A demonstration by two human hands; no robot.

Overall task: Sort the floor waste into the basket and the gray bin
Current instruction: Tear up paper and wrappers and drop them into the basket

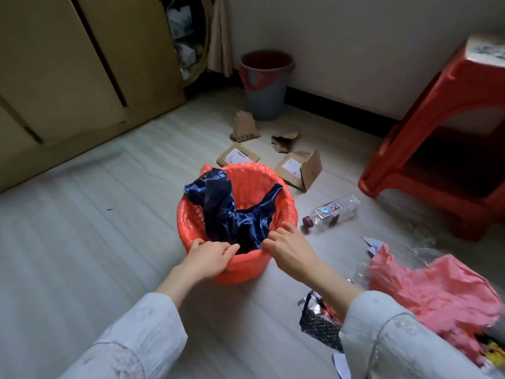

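Grip: both hands work at the near rim of the orange basket [237, 214]. Left hand [210, 258] has its fingers curled over the rim, pinching the orange liner there. Right hand [289, 248] pinches at the edge of the dark blue bag [232, 212], fingers bent.
Basket contents: only the dark blue bag shows, crumpled, partly draped over the far-left rim; whether anything lies under it cannot be told.
Gray bin: gray bin [264, 86] stands by the far wall, red liner folded over its rim; inside not visible.
Left on floor, far: torn cardboard pieces [244, 126] and two small cartons [299, 169] between basket and bin.
Left on floor, right: clear plastic bottle [332, 213] lying on its side just beside the basket; pink plastic bag [434, 291] and a dark foil wrapper [318, 318] near the right sleeve.
Progress, as judged: early. One item in, most of the waste not yet sorted.
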